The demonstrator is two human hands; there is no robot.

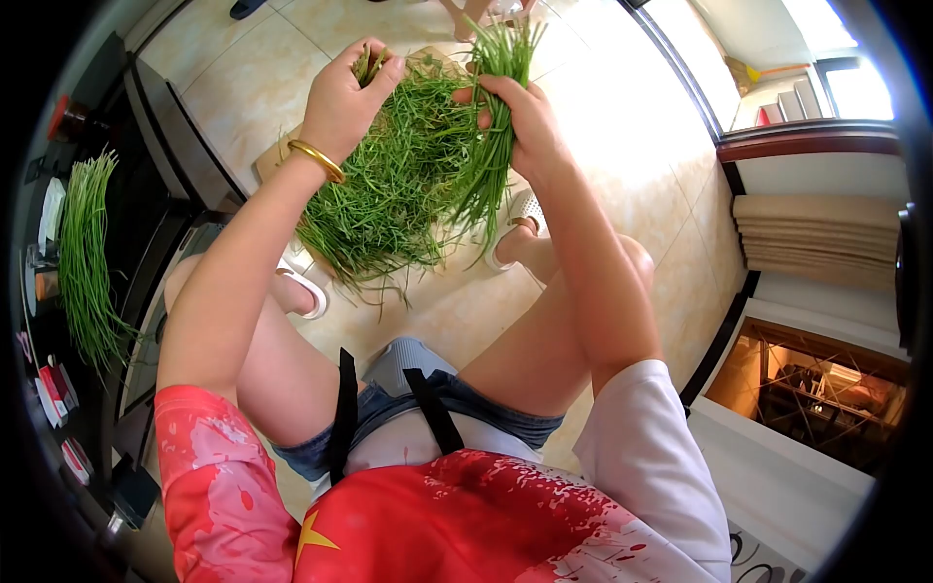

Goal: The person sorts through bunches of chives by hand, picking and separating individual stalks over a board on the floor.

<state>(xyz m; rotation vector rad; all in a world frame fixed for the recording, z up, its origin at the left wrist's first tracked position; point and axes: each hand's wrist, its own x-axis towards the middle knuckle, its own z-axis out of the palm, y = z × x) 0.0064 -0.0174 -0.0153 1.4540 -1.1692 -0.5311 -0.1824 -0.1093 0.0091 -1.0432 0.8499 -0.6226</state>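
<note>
My right hand [525,121] is closed around a bunch of garlic chives [498,155], long thin green stalks held upright with their pale ends at the top. My left hand [350,97], a gold bracelet on its wrist, curls its fingers around a small tuft of short, brownish-green chive bits [367,66]. Below and between both hands, a big loose heap of garlic chives [398,185] spreads over the floor, lying on what looks like flat brown cardboard [270,157]. The tips of the held bunch hang at the heap's right edge.
Another bunch of chives [87,253] lies on the dark cabinet at left, near small packets [56,389]. My sandalled feet [309,291] flank the heap. Another person's limbs [474,14] show at the top edge. A lit cabinet [807,389] stands at right.
</note>
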